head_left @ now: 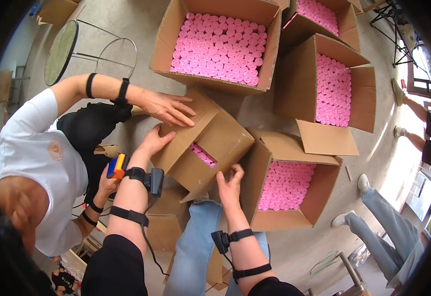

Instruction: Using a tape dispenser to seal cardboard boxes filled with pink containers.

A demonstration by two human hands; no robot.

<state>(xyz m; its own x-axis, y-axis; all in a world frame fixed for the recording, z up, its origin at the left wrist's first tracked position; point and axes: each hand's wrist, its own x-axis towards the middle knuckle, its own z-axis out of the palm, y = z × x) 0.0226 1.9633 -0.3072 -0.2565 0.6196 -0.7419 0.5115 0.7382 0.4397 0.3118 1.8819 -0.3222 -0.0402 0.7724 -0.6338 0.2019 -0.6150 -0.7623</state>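
Observation:
A brown cardboard box (225,130) stands before me, tilted in view, its top flaps partly folded in. Through the gap between the flaps, several round pink rolled pieces (203,155) show. My left hand (152,142) lies against the left flap, fingers apart. At the box's near right edge is my right hand (231,184), fingers loosely curled and apart, with nothing visible in them. A co-worker's hand (168,108) rests flat on the same left flap. Their other hand (108,183) holds an orange and blue tool whose kind I cannot make out.
Open boxes packed with pink rolls surround this one: a large box (215,85) beyond it, one box (255,192) to the right, others farther right. A round stool (61,52) lies tipped at far left. Other people's legs (381,229) show on the right.

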